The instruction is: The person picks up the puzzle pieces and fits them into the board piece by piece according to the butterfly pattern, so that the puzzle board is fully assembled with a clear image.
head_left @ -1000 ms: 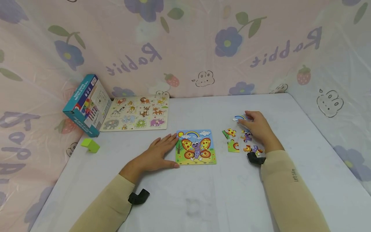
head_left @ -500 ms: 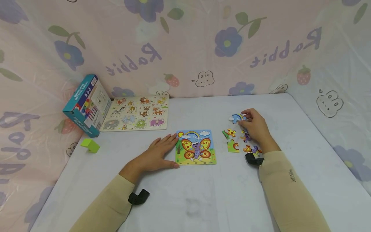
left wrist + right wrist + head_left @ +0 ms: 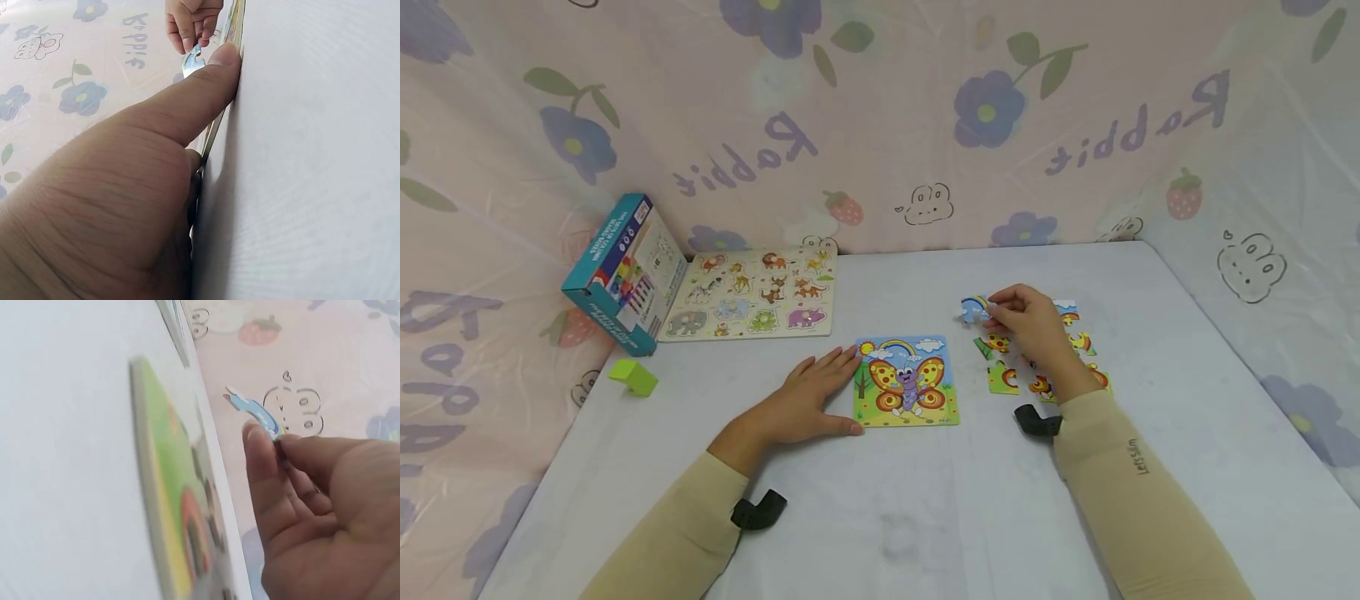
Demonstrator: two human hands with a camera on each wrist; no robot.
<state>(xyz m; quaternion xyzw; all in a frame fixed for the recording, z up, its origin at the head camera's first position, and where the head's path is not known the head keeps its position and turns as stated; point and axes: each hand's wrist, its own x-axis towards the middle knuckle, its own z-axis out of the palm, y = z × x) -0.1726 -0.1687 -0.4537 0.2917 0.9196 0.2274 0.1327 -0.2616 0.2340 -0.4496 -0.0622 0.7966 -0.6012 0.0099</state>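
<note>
A square butterfly picture board (image 3: 908,382) lies on the table before me. My left hand (image 3: 808,400) rests spread beside it, fingertips and thumb at its left edge. Between thumb and fingers my right hand (image 3: 1037,329) pinches a blue puzzle piece (image 3: 973,309) with part of a rainbow. In the right wrist view the puzzle piece (image 3: 257,414) is held clear of the table. Beneath and around that hand lie several loose jigsaw pieces, including a green corner piece (image 3: 1002,379) and a yellow wing piece (image 3: 1081,342); the hand and wrist hide some of them.
At the back left, an animal puzzle board (image 3: 752,293) lies by a leaning blue box (image 3: 625,275). A lime-green block (image 3: 635,377) sits near the table's left side. Printed curtains (image 3: 865,108) enclose the back and sides of the white table (image 3: 880,517).
The right hand has lifted the blue rainbow piece and carried it left, towards the butterfly board. More loose pieces now show to its right. My left hand has stayed put.
</note>
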